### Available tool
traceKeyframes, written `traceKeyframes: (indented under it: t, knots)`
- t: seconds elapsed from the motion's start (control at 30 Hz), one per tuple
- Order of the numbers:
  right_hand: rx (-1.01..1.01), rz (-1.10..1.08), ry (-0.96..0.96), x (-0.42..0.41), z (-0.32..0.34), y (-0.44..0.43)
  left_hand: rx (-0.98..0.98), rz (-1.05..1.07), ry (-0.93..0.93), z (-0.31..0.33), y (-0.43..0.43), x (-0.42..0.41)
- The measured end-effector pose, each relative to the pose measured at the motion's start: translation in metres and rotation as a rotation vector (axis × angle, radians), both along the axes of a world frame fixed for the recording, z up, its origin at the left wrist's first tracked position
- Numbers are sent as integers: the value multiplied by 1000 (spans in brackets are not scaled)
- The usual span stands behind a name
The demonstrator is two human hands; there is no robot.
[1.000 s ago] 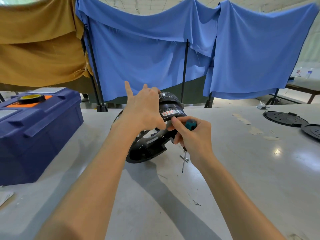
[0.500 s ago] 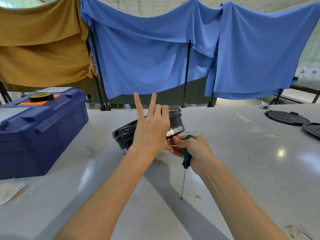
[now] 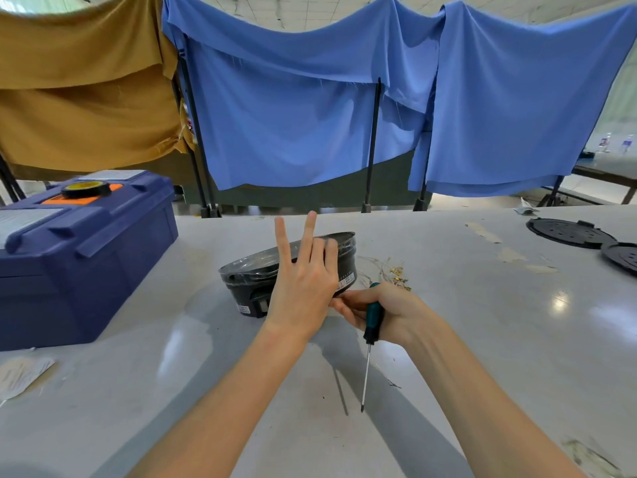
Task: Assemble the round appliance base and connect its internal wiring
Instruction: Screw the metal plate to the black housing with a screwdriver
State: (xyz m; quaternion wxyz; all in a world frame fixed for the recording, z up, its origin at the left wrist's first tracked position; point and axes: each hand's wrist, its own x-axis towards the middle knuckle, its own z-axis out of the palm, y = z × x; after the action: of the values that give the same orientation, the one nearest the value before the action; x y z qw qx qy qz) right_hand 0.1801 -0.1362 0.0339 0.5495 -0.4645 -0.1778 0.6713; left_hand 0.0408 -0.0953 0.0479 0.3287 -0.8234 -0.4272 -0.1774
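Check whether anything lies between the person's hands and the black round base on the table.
Nothing visible does. The left hand rests against the side of the round base; the right hand, holding the screwdriver, reaches its lower edge. The loose wires lie behind the right hand, off to the side.

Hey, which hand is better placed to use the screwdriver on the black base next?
Right, probably: the right hand grips the screwdriver just beside the base, while the left hand rests against the base's side and can steady it.

Black appliance base (image 3: pixel 255 270), teal-handled screwdriver (image 3: pixel 373 317), navy toolbox (image 3: pixel 86 257), blue cloths (image 3: pixel 303 108).
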Motion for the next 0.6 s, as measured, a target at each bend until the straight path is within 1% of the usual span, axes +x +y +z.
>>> traceKeyframes:
  t: [0.1, 0.2, 0.27, 0.37, 0.43, 0.53, 0.6]
  knots:
    - [-17, 40, -16, 5, -7, -2, 14, -29, 19, -8, -5, 2]
    - [-50, 60, -63, 10, -13, -5, 8, -56, 79, -15, -13, 4]
    - [-83, 45, -70, 13, -17, -6, -35, -47, 115, -17, -19, 5]
    - [-137, 3, -10, 18, -24, -6, -163, -69, 189, -20, -22, 5]
    - [-169, -1, 59, 22, -29, -5, -249, -163, 141, -20, -18, 5]
    - [-182, 36, 111, 26, -35, -4, -339, -320, -9, -15, -9, 1]
    - [-187, 43, 140, 28, -36, -3, -446, -362, -76, -11, -2, -2]
